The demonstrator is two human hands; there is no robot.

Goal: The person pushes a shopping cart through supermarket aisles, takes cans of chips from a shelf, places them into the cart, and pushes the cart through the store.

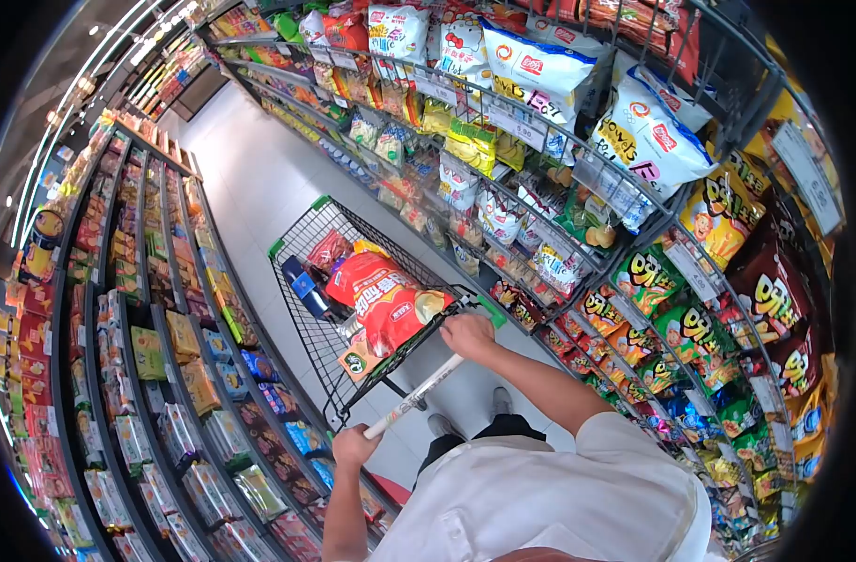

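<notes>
Both my hands hold the pale handlebar [415, 397] of a wire shopping cart [302, 248] with green corners. My left hand [354, 446] is wrapped round the lower-left end of the bar. Its upper-right end is gripped by my right hand [467, 335], near a green corner piece. Inside the basket lie a large red bag [379, 292], a dark blue package [306, 286], a smaller red pack [329, 249] and a brown item with a round green logo [358, 361].
Shelves of boxed and bagged goods [180, 375] run along the left. On the right, wire racks [625, 253] hold snack bags, with white and blue bags [648, 131] near the top. The tiled aisle floor [245, 164] stretches ahead between them.
</notes>
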